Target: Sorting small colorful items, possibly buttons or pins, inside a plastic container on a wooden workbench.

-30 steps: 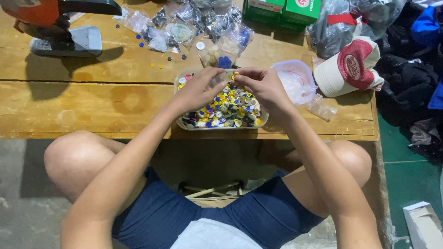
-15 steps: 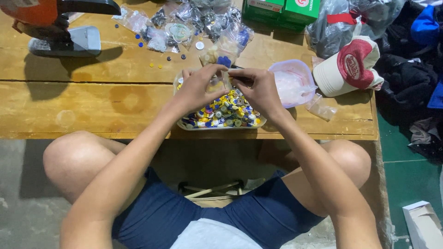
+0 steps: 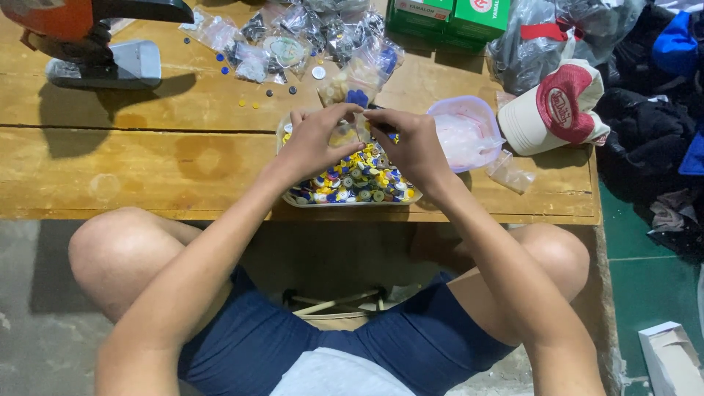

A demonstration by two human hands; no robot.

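Head view: the left hand [image 3: 317,141] and right hand [image 3: 415,144] meet fingertip to fingertip above a shallow tray [image 3: 293,199] heaped with yellow, blue and white buttons [image 3: 357,180], near the front edge of a wooden table [image 3: 132,165]. Both hands are curled and pinch a small clear bag [image 3: 350,132] between them. A lidded plastic tub [image 3: 463,133] stands just right of the tray, a cap [image 3: 557,108] beyond it, and small packets [image 3: 293,37] lie behind.
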